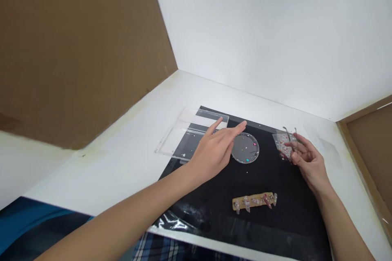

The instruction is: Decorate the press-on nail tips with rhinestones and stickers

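Observation:
My left hand (216,149) hovers over the black mat with its fingers stretched out and nothing in them. It partly covers a round clear dish (245,151) holding a few tiny coloured decorations, and a clear plastic case (180,134) lies behind it. On the right, my right hand (310,165) is closed around thin metal tweezers (287,133), whose tips point away from me. A small clear packet of rhinestones (279,142) is by those fingers; whether they also touch it, I cannot tell. Closer to me lies a tan strip with several decorated false nails (255,201).
The black mat (214,208) covers part of the white table (122,163). Brown panels (85,49) stand at the left and right, with a white wall (275,40) behind. A clear sheet (327,149) lies at the right edge.

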`<action>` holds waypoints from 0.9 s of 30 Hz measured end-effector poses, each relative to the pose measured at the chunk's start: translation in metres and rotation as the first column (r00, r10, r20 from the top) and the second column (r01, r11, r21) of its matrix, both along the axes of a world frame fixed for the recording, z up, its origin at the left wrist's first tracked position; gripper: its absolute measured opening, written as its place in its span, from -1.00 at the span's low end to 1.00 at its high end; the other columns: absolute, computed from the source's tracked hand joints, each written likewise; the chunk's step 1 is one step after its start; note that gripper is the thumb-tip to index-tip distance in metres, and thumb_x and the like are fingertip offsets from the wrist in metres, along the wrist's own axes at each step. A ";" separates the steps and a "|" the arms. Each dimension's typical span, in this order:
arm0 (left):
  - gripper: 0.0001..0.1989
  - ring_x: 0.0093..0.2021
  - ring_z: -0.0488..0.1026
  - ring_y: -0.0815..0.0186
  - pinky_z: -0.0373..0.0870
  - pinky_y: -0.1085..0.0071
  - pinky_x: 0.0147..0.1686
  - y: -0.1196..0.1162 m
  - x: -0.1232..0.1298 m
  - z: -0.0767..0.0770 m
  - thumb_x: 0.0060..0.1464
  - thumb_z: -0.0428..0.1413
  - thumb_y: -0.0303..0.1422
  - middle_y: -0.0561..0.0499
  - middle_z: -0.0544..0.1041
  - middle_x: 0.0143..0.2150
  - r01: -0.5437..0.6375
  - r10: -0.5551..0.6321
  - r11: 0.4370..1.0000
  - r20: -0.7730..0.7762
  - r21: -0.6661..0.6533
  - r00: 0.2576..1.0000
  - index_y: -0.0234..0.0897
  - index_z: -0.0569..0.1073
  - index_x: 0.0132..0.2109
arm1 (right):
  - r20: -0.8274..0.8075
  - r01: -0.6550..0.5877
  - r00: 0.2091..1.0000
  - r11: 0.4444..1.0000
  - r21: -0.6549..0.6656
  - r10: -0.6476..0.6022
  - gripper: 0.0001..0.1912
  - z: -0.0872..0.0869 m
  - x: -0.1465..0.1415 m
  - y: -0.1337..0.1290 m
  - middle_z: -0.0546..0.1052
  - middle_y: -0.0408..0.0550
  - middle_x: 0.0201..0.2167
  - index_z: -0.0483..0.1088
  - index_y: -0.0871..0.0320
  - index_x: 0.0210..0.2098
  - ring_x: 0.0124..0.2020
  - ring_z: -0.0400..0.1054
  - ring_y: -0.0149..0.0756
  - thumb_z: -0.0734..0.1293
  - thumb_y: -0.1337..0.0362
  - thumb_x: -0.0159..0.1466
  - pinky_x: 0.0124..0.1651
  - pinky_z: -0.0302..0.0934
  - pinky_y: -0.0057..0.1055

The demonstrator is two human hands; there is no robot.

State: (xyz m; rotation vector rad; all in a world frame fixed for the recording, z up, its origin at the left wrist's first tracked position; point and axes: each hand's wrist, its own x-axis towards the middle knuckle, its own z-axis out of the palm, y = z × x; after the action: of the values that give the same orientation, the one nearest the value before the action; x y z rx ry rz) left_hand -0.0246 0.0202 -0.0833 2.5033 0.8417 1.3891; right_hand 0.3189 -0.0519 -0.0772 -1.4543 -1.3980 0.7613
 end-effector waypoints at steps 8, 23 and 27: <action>-0.49 0.04 0.69 0.28 0.40 -0.14 0.46 0.001 -0.003 0.004 0.48 -0.10 -0.65 -0.07 0.69 0.18 -0.027 0.027 1.000 -0.020 -0.008 0.999 -0.28 0.29 0.45 | 0.026 0.074 0.997 0.995 0.072 -0.076 -0.46 -0.001 0.007 -0.004 0.43 0.11 0.45 0.66 -0.11 0.12 0.09 0.51 -0.04 0.63 -0.16 0.23 0.01 0.50 -0.11; -0.56 -0.17 0.67 0.39 0.39 0.10 0.47 0.011 -0.013 0.007 0.37 -0.11 -0.69 0.13 0.71 -0.21 0.131 -0.144 0.976 0.063 0.176 0.988 -0.25 0.45 0.20 | 0.185 0.197 0.954 0.961 0.196 -0.234 -0.41 -0.008 0.013 0.002 0.52 0.09 0.34 0.67 0.03 -0.41 0.25 0.44 0.03 0.36 -0.27 0.46 0.28 0.41 -0.05; -0.53 0.05 0.70 0.34 0.32 0.04 0.51 0.019 -0.020 0.009 0.38 -0.10 -0.70 0.00 0.74 0.03 0.043 -0.058 0.975 0.064 0.219 0.996 -0.23 0.47 0.23 | 0.264 0.177 0.938 0.966 0.191 -0.224 -0.44 -0.014 0.015 0.006 0.54 0.04 0.32 0.75 -0.02 -0.11 0.31 0.44 0.02 0.34 -0.31 0.47 0.39 0.35 -0.03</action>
State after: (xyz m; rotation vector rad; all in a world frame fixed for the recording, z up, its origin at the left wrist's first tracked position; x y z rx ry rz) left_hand -0.0447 0.0397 -0.0742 2.5938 0.6392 1.6218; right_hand 0.3334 -0.0455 -0.0916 -1.5902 -1.4574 0.3070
